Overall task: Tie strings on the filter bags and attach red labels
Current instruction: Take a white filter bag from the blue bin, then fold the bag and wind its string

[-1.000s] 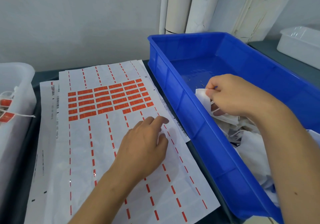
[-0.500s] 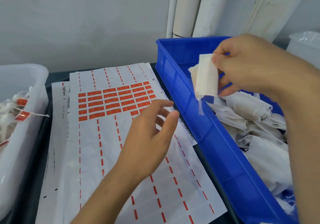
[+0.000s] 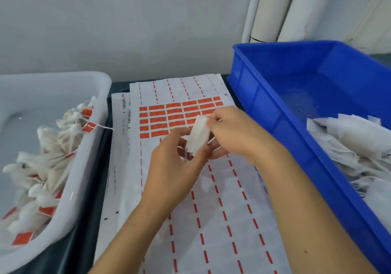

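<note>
We have carried the bag (image 3: 198,135) from the blue bin (image 3: 296,138) over the label sheet (image 3: 222,199); our left hand (image 3: 179,163) has joined our right hand (image 3: 234,134) on it.

A small packing workshop: a blue plastic crate (image 3: 264,96) of loose filter bags (image 3: 347,138) at 3 o'clock, a white tub (image 3: 88,146) of tagged ones at 9 o'clock, label sheets (image 3: 222,199) between on the dark tabletop (image 3: 84,242), bare grey wall (image 3: 127,24) behind.

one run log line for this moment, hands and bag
step: string tying | left hand: holds filter bag lower end | right hand: pinches its top | over label sheet | label: not yet on
</note>
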Demonstrator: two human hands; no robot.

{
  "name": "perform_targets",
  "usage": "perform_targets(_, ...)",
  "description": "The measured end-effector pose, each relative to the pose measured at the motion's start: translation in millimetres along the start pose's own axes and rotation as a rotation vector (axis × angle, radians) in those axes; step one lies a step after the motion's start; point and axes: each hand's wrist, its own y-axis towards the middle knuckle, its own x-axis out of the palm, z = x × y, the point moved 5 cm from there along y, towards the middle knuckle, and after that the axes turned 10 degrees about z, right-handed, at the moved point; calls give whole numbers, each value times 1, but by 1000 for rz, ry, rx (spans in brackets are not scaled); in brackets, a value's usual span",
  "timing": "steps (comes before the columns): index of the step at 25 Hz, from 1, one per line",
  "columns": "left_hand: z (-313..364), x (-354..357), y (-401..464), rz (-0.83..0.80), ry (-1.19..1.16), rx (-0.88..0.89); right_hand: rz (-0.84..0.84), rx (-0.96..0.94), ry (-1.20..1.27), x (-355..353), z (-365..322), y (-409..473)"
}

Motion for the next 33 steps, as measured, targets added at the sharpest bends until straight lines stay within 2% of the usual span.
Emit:
perform_targets(7, -38, 4, -5, -53, 104, 5, -108, 256, 317, 43, 44, 0)
perform_targets(10, -44, 5, -3, -58, 107, 5, -119, 293, 415, 45, 47, 0)
perform_targets(17, -44, -1, 1, 23, 26, -32, -36, -79, 75, 32, 34, 3)
perform_targets(23, -38, -15, 3, 189, 19, 6, 84, -253, -82, 23, 16, 5)
perform_targets(25, -37, -20, 4, 237, 3, 11, 185, -300, -122, 22, 3, 4)
perform_targets(28, -35, -24, 5, 294, -98, -27, 386, -374, -75, 27, -14, -6)
perform_targets(30, -33, -25, 3, 297, -152, -18, 342, -390, 32, 43, -17, -15)
perform_targets(33, -26, -20, 2, 193, -258, 51, 188, -348, 291, 62, -10, -19)
